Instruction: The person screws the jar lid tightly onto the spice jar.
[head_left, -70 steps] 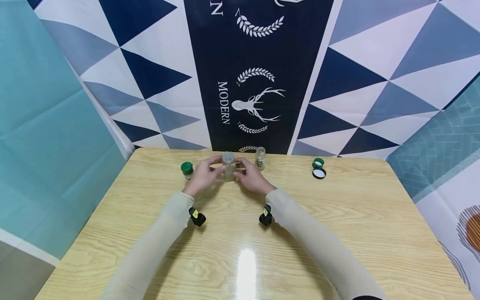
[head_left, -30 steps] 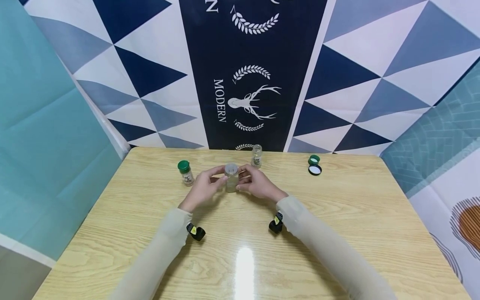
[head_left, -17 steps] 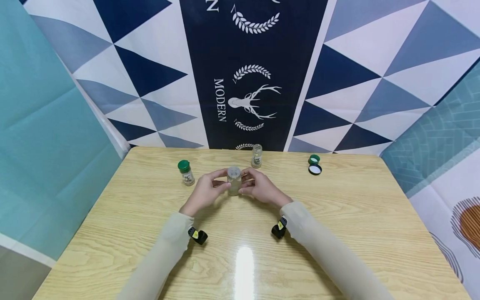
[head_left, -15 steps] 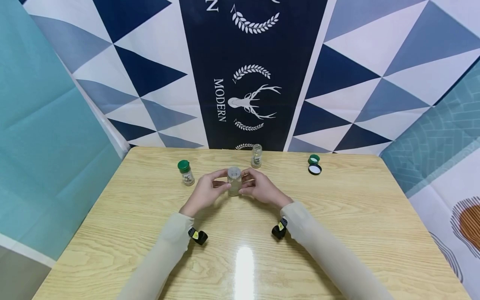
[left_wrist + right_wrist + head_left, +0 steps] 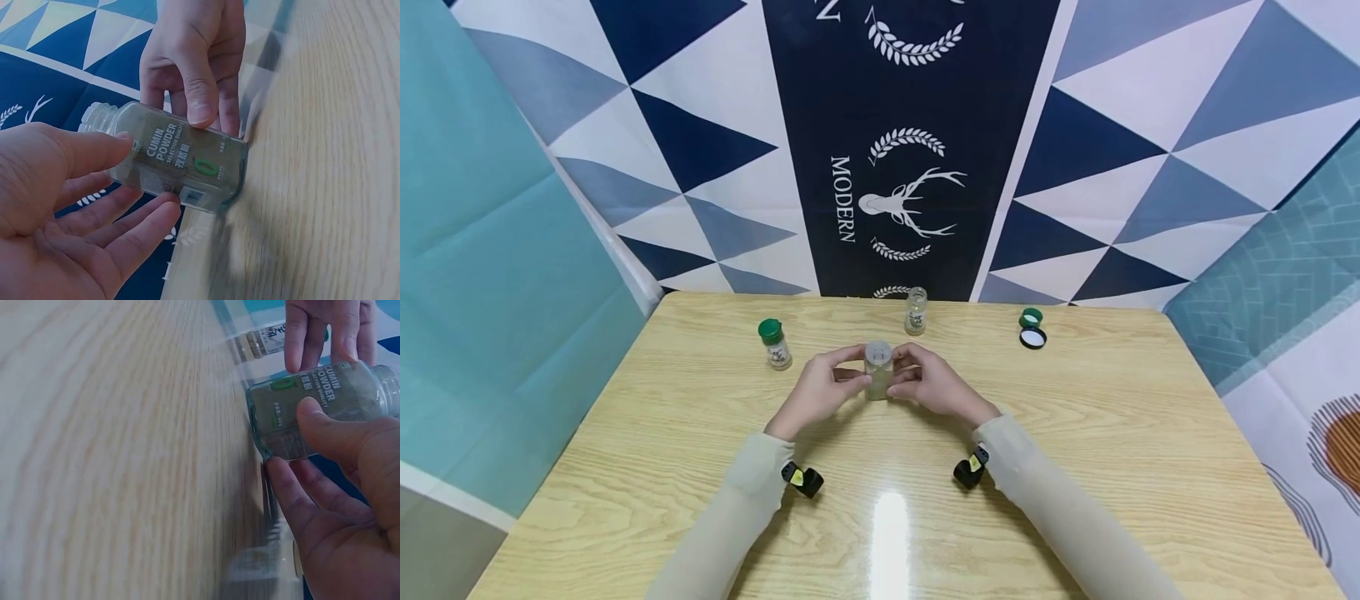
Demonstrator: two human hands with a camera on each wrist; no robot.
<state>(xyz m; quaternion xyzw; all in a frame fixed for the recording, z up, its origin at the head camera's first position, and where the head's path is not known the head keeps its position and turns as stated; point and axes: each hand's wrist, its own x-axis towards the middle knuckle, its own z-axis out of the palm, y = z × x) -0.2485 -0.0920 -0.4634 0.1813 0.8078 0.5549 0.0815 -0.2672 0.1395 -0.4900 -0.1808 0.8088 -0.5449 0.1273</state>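
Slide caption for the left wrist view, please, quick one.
Both hands hold a clear cumin powder jar, its threaded neck bare, with the wood-grain tabletop filling frame right.

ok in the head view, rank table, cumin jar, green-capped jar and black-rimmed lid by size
Table
Cumin jar, green-capped jar: close, and the cumin jar is nearer the camera, so unsure
Black-rimmed lid

bare hands [image 5: 826, 387], long cream sleeves [image 5: 730, 508], two black wrist cameras [image 5: 812, 482], each with a yellow mark [image 5: 797, 477].
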